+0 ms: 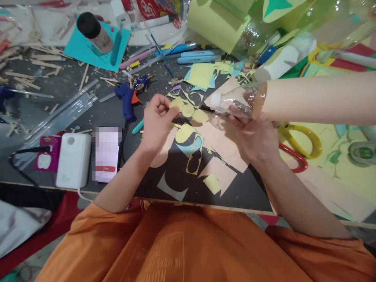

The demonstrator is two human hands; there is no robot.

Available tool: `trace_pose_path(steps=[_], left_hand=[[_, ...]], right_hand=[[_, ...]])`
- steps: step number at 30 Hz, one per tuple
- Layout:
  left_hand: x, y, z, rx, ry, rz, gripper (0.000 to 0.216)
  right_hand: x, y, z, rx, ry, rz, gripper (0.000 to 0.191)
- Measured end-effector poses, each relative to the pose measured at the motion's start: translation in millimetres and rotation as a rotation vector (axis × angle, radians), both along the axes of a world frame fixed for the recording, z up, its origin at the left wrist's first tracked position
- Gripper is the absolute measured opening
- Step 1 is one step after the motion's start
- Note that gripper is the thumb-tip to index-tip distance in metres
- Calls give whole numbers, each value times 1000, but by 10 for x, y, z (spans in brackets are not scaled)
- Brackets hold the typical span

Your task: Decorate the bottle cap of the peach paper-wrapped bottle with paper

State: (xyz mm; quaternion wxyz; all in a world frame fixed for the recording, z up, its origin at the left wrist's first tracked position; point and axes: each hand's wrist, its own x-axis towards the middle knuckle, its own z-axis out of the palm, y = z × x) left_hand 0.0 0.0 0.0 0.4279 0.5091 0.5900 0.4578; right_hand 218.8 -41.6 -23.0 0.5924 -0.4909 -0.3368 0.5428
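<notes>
I am pinching a yellow paper circle (177,104) in my left hand (157,123), fingers closed on it, while my right hand (255,138) is cradling a clear plastic bottle (235,102) lying sideways just right of it. I judge I am fitting the circle; next needs careful alignment.

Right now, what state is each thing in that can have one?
Left hand: pinching a yellow paper circle.
Right hand: holding a clear plastic bottle on its side, white cap on.
Glue gun: lying on the table, untouched.
Scissors: lying flat near the right hand.
Phone: screen lit.
</notes>
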Motion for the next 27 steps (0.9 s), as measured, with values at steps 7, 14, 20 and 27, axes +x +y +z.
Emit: trace_pose_path(steps=[7, 14, 20, 27], left_hand=[[119, -79, -191, -9, -66, 29, 10], [57, -165, -172, 24, -53, 96, 32], [71, -289, -161, 52, 17, -28, 32], [93, -299, -36, 48, 172, -100, 45]], right_hand=[[-4, -55, 48, -69, 80, 94, 45], [-1, -47, 78, -74, 169, 22, 49], [-123, -103, 101, -104, 137, 82, 40], [-154, -142, 61, -141, 96, 101, 40]])
